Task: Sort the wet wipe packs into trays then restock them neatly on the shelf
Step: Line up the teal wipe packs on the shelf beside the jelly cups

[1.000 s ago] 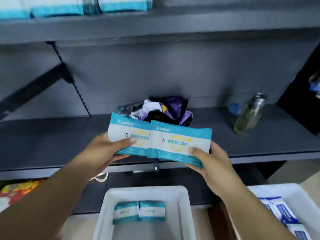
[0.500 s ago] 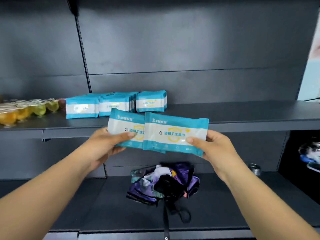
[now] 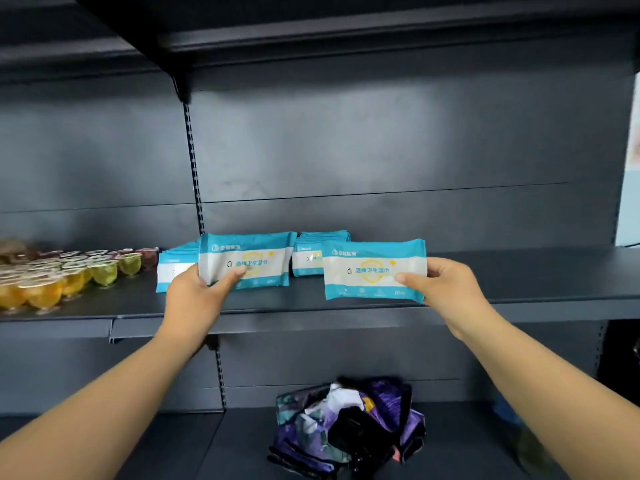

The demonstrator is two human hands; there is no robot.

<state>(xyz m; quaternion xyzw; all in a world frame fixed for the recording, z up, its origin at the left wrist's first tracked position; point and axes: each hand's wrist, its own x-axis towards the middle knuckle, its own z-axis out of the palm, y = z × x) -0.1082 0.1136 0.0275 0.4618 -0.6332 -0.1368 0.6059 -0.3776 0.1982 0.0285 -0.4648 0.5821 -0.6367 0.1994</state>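
Each hand's fingers curl in a pinch: the left hand [image 3: 194, 299] grips one teal-and-white plastic wet wipe pack [image 3: 246, 259], the right hand [image 3: 446, 285] another [image 3: 374, 270], both over the dark grey metal shelf [image 3: 519, 282]. Stand each upright, flush with the shelved teal packs [image 3: 308, 254], labels forward, before letting go

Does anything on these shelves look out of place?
Yes: a crumpled purple bundle lies loose on the lower shelf, unlike the neat wipe packs and jelly cups above.

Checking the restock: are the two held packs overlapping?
No, the left hand's pack and the right hand's pack are apart, with a gap between them.
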